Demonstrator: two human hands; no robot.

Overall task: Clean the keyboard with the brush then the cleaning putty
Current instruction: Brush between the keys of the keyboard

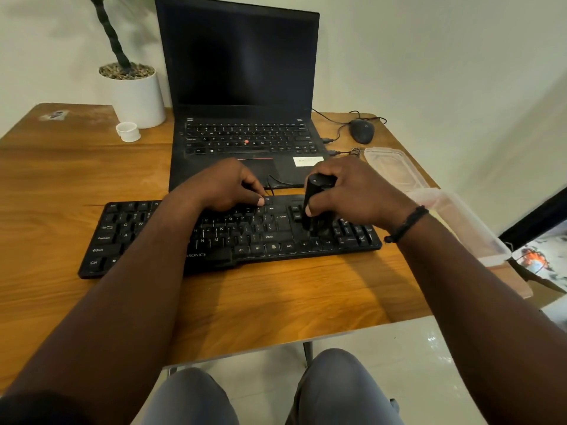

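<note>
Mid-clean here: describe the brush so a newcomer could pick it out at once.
Start at the wooden table and find the black keyboard lying in front of the open laptop. Over its right end, near the arrow keys, the right hand grips the brush: a black upright cylinder, the only standing thing on the keys.

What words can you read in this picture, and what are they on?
"RONICS": front edge of the keyboard; first letters hidden by the left arm.
"Ctrl", "Alt", "Shift", "Enter", "Caps Lock": keyboard keys.
Laptop keys: too small to read.
White sticker on the laptop: blurred.
</note>
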